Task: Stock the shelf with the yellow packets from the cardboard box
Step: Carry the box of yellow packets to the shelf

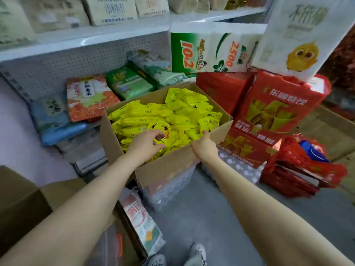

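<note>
Fingers (160,134) of the left hand (146,141) curl loosely over the glossy yellow plastic packets (153,120) heaped in the open brown cardboard box (169,166), gripping nothing yet, while the right hand (204,144) reaches in beside, seemingly open, to gather some.

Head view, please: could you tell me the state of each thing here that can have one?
cardboard box: open, flaps out, nearly full.
yellow packets: piled loosely inside the box.
left hand: fingers curled over the packets; grip unclear.
right hand: at the box's near rim, fingers among the packets.
red cartons: closed, stacked right of the box.
</note>
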Motion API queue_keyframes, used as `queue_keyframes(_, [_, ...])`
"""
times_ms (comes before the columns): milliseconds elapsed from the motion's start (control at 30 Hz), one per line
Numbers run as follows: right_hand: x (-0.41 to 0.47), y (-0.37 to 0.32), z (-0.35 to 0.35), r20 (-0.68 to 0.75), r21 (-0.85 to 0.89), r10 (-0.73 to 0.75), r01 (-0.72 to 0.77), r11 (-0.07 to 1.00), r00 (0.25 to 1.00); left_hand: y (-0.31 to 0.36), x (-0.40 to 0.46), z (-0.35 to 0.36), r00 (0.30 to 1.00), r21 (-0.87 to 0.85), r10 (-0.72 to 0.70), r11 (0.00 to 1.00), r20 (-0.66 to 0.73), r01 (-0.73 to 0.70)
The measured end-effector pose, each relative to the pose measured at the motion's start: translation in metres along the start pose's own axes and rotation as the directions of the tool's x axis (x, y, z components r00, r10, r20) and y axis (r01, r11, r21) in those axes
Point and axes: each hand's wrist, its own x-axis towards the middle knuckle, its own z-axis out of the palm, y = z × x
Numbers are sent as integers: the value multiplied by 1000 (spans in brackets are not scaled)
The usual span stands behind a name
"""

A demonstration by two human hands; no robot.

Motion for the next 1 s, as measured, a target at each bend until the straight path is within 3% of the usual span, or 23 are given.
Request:
queue_keyframes(233, [48, 9, 50, 166, 93, 155, -172, 981, 974, 5, 34, 44, 994, 140, -38, 989, -105, 52])
queue_keyframes(700, [85, 54, 2, 309, -142, -89, 139, 980, 947, 47, 81, 69, 978, 140, -111, 981, -179, 136])
queue_keyframes(1000, [155, 74, -52, 272, -305, -42, 128, 944, 961, 5, 140, 36, 953, 149, -122, 974, -279, 168])
